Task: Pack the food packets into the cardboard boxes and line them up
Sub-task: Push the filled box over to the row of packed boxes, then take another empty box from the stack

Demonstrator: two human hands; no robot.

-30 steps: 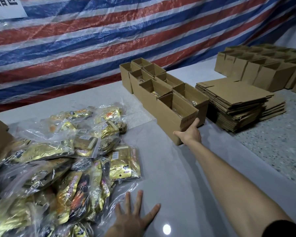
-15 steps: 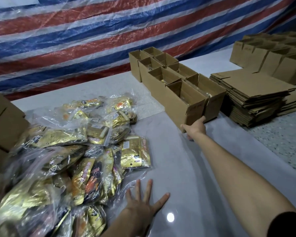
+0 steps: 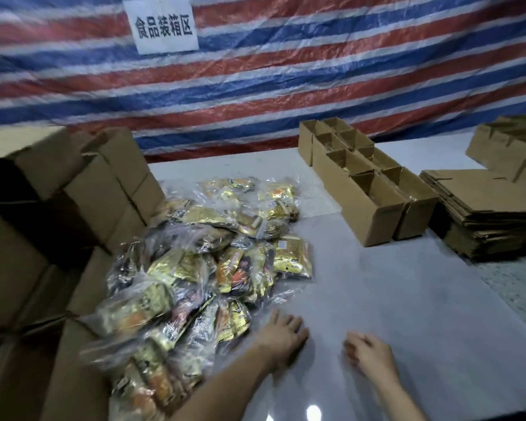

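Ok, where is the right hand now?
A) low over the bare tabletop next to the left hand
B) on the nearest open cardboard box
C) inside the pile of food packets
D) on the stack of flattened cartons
A: the right hand is low over the grey tabletop beside the left hand, holding nothing, far from the open cardboard boxes.

We see a red, white and blue striped tarp (image 3: 286,86) hanging behind the table's far edge, wrinkled. A white paper sign (image 3: 163,25) with black Chinese characters is fixed on it, upper left of centre. The table (image 3: 407,314) top is pale grey and glossy, with lamp glare (image 3: 312,412) at the near edge. Speckled terrazzo (image 3: 516,287) shows past the right edge. Big brown cartons (image 3: 28,238) are stacked along the left edge, blurred.
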